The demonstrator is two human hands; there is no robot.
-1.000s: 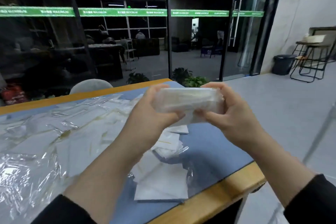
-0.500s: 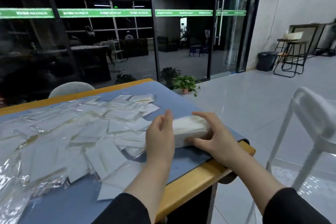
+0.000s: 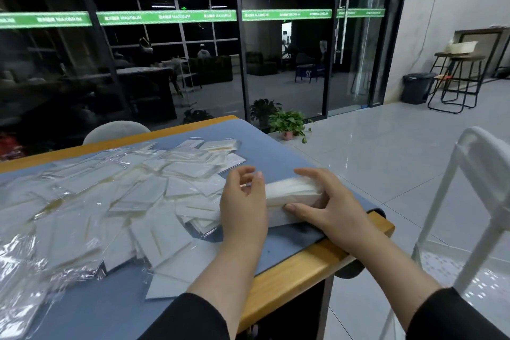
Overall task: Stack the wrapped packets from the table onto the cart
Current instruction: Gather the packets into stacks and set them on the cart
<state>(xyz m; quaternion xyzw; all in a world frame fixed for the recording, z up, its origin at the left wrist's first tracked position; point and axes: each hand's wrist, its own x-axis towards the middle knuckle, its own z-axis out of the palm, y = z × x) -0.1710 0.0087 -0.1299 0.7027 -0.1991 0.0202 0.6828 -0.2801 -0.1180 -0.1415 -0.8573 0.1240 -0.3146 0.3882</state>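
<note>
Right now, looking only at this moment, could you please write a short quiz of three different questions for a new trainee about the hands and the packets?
1. True or false: the bundle of packets rests on the blue mat, near the table's right end.
2. Which hand grips the bundle with thumb in front and fingers behind?
A. the left hand
B. the right hand
C. neither
3. Fill in: the loose packets lie spread on the mat to the ____ of the bundle.

Key:
1. True.
2. B. The left hand stands against the bundle's left end.
3. Left.
</note>
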